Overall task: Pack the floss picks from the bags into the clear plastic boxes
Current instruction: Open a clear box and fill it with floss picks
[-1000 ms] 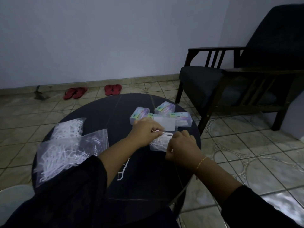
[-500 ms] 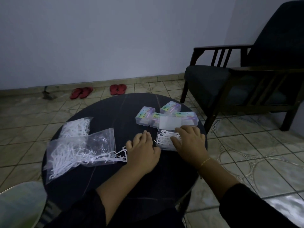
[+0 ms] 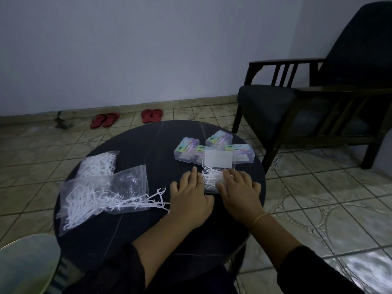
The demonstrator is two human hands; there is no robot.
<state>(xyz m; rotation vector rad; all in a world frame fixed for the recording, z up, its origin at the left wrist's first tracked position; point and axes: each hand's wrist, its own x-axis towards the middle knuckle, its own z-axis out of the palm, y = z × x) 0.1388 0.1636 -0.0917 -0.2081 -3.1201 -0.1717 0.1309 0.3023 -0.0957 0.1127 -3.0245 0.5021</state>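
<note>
Against the pale wall, at right, a dark armchair (image 3: 318, 98) with slatted wooden arms, standing on the tiled floor (image 3: 307, 198). In the middle, a round black worktop (image 3: 131, 145). At lower left, a pale green curved surface (image 3: 23, 264), too cut off to identify. Along the skirting, two pairs of red sandals (image 3: 105, 120) (image 3: 152, 115) and a small grey tool (image 3: 62, 123) of unclear kind.

On the left half of the worktop, a large clear bag (image 3: 101, 194) lying flat, full of white floss picks (image 3: 89, 200), several spilling out of its mouth toward the centre. Just behind it, a second, smaller bag (image 3: 99, 164) of picks. At the far right of the worktop, four closed clear boxes (image 3: 186, 151) with colourful labels, clustered and touching. Directly in front of them, an open clear box (image 3: 210, 179), lid (image 3: 218, 161) tipped back against the cluster, base heaped with picks.

Left hand (image 3: 191, 196) flat on the worktop, palm down, fingers straight and slightly spread, fingertips just beside the open box's left edge: grip relaxed, holding nothing. Right hand (image 3: 237, 194) palm down over the box's right side, fingers extended and resting on the picks inside, grip likewise loose, nothing pinched. On the right wrist, a thin gold bracelet (image 3: 258, 217). Dark sleeves (image 3: 118, 272) on both forearms.
</note>
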